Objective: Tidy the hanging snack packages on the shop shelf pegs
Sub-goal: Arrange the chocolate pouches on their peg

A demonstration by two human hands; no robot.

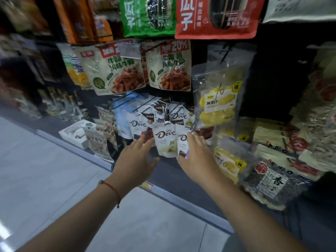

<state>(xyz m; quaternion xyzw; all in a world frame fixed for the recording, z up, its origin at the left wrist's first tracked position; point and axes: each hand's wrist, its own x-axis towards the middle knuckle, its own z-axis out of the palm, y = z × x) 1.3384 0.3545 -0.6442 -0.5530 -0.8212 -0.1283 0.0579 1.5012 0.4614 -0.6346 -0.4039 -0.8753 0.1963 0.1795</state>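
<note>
Your shelf (pixel 181 202) fills the right and top of the frame, with red and green seed bags at the top. The white Dove packs (pixel 164 140) hang on pegs at center. Your left hand (pixel 135 157) and right hand (pixel 197 157) flank them, fingers straight, touching 2 front packs.

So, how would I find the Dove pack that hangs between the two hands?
Start at the red seed bag on top and go down to the Dove packs. It is the front pack between both hands, the only one showing pale green at its bottom.
</note>
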